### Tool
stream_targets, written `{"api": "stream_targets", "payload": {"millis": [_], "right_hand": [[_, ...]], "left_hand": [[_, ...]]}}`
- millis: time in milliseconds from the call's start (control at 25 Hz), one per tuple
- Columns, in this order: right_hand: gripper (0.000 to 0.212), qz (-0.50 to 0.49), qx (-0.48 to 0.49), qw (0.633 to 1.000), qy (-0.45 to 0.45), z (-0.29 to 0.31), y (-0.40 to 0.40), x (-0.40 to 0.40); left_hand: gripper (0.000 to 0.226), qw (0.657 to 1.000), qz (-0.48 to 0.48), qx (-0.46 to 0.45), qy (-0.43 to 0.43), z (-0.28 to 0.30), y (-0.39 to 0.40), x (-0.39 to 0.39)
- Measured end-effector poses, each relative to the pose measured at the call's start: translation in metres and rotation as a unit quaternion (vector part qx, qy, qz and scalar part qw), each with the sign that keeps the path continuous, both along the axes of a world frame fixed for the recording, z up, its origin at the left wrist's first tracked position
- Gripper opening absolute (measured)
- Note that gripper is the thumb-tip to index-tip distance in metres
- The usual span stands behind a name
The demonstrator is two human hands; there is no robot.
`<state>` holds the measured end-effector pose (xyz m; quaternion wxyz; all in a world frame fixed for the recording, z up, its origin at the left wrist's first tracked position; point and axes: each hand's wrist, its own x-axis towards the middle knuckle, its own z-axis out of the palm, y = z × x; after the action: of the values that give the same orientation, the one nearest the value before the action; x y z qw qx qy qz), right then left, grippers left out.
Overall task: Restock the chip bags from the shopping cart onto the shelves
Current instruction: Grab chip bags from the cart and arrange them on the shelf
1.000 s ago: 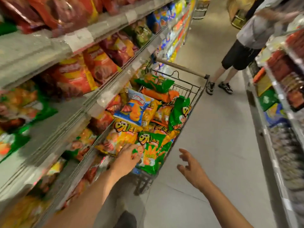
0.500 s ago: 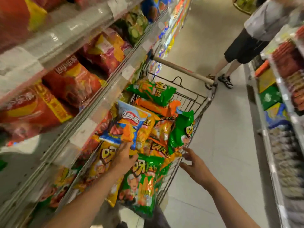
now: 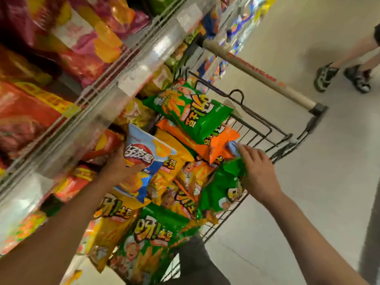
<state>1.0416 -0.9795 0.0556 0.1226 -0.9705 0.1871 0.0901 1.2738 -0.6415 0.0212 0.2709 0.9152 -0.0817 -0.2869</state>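
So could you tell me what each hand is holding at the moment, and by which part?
The left hand grips the blue bag by its left edge. The right hand rests on the green bag at its top; a grip cannot be told.

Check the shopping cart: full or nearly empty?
Full. Chip bags pile above the shopping cart rim; left hand holds a blue bag.
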Motion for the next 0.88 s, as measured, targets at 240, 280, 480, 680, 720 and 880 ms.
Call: {"api": "stream_targets", "payload": {"millis": [240,280,480,680,720,880], "right_hand": [[0.066,0.193,0.041,0.960,0.200,0.004,-0.042,0.041],[0.056,0.202,0.076,0.959,0.185,0.009,-0.045,0.043],[0.035,0.189,0.407,0.884,0.129,0.051,-0.041,0.080],[0.044,-0.005,0.361,0.927,-0.102,0.021,0.023,0.094],[0.045,-0.087,0.360,0.915,-0.164,0.010,0.037,0.075],[0.063,-0.287,0.560,0.762,-0.154,-0.031,0.085,-0.001]], "left_hand": [[0.074,1.000,0.005,-0.013,0.025,0.011,-0.003,-0.001],[0.069,1.000,0.005,-0.018,0.000,0.015,-0.001,-0.006],[0.074,0.991,0.073,-0.107,-0.032,0.045,0.019,-0.042],[0.092,0.983,0.138,-0.119,0.000,0.033,0.006,-0.081],[0.092,0.975,0.176,-0.129,0.048,0.029,0.003,-0.087],[0.073,0.940,0.186,-0.193,0.213,0.025,0.022,-0.097]]}}
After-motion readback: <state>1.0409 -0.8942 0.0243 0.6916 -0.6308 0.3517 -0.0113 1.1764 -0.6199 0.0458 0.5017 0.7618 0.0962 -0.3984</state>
